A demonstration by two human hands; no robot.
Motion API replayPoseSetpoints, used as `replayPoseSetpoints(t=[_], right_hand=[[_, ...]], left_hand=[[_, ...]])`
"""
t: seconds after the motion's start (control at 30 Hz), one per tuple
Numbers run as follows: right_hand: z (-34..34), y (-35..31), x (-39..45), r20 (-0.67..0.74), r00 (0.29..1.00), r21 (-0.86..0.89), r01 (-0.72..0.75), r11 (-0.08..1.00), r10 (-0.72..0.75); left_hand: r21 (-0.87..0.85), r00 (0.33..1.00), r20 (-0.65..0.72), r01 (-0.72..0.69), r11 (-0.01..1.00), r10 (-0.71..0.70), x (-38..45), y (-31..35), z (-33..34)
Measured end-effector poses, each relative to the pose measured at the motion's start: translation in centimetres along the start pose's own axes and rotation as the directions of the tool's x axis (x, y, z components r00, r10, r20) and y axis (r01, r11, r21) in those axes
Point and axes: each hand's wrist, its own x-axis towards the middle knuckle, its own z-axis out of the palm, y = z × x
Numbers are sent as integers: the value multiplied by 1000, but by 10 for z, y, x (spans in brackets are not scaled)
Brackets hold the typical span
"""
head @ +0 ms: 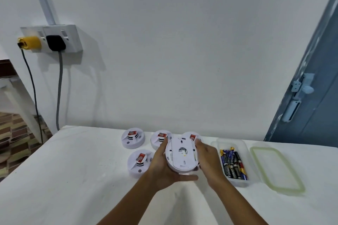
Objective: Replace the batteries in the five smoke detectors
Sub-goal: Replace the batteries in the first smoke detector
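I am holding one detector (181,155) above the table (73,170), back side up, so I can get at the rear cover. My left hand (162,168) is cupping it from below, thumb curled under the near edge; my right hand (206,159) is gripping the opposite rim, probably to twist the plate off. Four other detectors (133,138) are lying just behind and left, red tags up. The box (236,182) of batteries (233,163) is waiting just right, its lid (276,169) set beside it.
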Motion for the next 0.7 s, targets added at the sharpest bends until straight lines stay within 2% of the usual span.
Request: replayPoseSetpoints(t=[0.07,0.13,0.2,0.3,0.5,0.7], right_hand=[[-4,4,7,-82,971,-213,204,956,-225],[-6,3,7,-70,947,-281,283,917,-314],[-4,3,5,47,958,-275,286,918,-284],[-1,1,2,216,954,-332,271,903,-207],[-5,-11,11,349,924,-390,296,872,-157],[-6,-14,18,394,907,-424,322,847,-147]], left_hand=[[-51,997,-73,-41,998,37,3,-4,6],[-127,987,-137,-104,986,87,7,-7,10],[-201,981,-143,-160,966,133,12,-8,9],[-216,969,-124,-236,948,213,12,-8,12],[-93,924,-137,-370,924,356,15,-8,10],[-57,922,-189,-354,934,338,18,-8,7]])
